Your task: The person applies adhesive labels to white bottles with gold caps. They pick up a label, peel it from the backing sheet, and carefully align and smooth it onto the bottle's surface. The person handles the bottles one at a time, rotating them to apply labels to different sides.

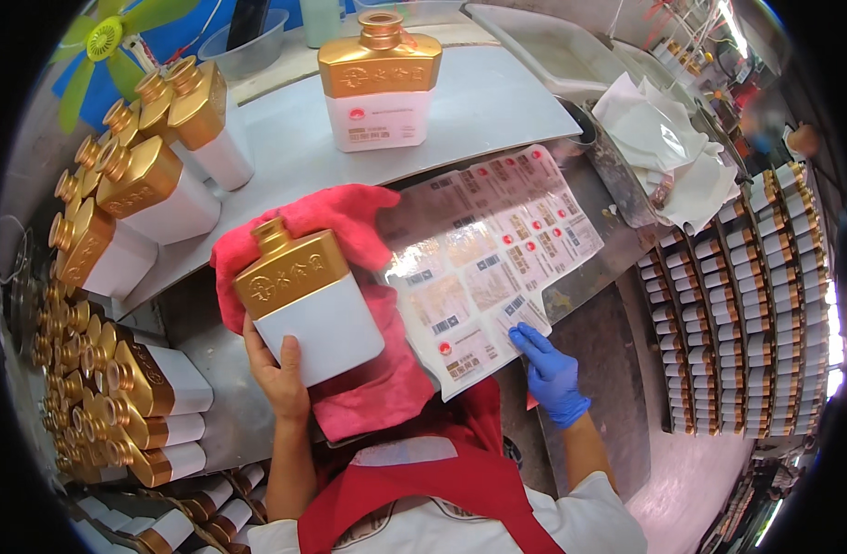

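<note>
My bare left hand (280, 374) grips the lower left side of a flat bottle (320, 325) with a gold upper part and a plain white lower part. The bottle tilts over a red cloth (377, 397). My right hand (554, 379) wears a blue glove. Its stretched fingers lie on the near right edge of a wet, glossy sheet of printed decals (474, 277); the thumb is hidden. Beyond the cloth, a decorated bottle (379, 106) of the same kind stands upright, with a red mark and print on its white part.
More gold-and-white bottles (156, 189) crowd the left side, with others stacked (156, 406) below them. Racked bottles (737, 314) fill the right. White crumpled paper (659, 138) lies by a shallow tray (548, 51) at the back right. A green fan (105, 42) is at the far left.
</note>
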Tool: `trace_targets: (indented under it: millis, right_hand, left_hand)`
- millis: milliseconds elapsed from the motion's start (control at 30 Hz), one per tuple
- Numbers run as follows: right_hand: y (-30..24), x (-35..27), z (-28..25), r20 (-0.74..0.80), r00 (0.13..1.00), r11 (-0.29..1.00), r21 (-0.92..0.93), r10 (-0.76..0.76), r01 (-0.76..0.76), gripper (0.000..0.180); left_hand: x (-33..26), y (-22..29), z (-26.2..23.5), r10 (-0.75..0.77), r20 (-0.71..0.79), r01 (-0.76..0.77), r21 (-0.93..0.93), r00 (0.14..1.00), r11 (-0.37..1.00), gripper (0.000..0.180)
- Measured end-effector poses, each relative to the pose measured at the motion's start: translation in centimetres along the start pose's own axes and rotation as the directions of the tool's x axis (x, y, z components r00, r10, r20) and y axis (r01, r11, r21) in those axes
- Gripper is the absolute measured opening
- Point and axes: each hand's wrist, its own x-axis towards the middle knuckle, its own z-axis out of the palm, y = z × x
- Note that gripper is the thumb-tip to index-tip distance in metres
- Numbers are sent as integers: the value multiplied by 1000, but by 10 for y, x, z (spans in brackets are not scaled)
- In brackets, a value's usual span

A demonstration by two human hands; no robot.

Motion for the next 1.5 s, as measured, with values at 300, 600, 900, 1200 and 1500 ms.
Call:
trace_targets:
  millis: [300, 600, 900, 1200, 1500]
  right_hand:
    - [1, -4, 10, -220, 974, 994, 104, 56, -34, 41]
    - [8, -26, 75, -48, 521, 313, 844, 852, -435, 27]
    - [-2, -27, 61, -90, 386, 239, 902, 918, -358, 14]
    - [35, -34, -36, -460, 670, 808, 239, 583, -539, 13]
    - [-50, 17, -89, -128, 873, 843, 359, 470, -401, 16]
  left_hand:
    - [0, 6, 3, -17, 3, 17, -15, 1000, 1000, 66]
    - [2, 6, 5, 10, 36, -9, -16, 999, 1000, 65]
    - [2, 4, 2, -4, 34, 5, -29, 999, 1000, 63]
    - [1, 6, 3, 24, 43, -22, -31, 999, 999, 60]
    - [3, 5, 1, 34, 39, -35, 7, 999, 999, 59]
